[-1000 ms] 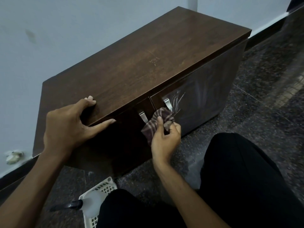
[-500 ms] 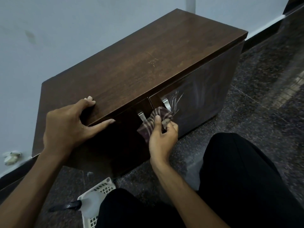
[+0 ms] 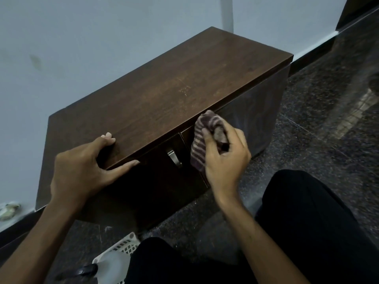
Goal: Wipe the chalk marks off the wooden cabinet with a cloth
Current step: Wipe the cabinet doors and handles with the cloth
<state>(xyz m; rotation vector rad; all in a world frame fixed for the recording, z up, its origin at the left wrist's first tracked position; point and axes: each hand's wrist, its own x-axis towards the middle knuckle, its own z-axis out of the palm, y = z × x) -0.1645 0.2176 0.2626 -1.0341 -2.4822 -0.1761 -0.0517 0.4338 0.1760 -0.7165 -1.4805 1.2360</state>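
A low dark wooden cabinet stands against the wall, with two front doors and one metal handle showing. My right hand is shut on a striped purple cloth and presses it against the top left corner of the right door, covering that door's handle. My left hand grips the cabinet's front top edge, fingers on top, thumb under the lip. A faint pale scratch-like mark shows on the top. Dim smears remain on the right door.
A white plastic basket with a white bottle and a dark handle sits on the speckled stone floor near my knees. My black-trousered legs fill the lower right. A pale wall and dark skirting run behind the cabinet.
My right hand has moved the cloth up and to the right, from below the door handles onto the right door's upper corner. The chalk lines beside that handle are now covered. The left hand stays.
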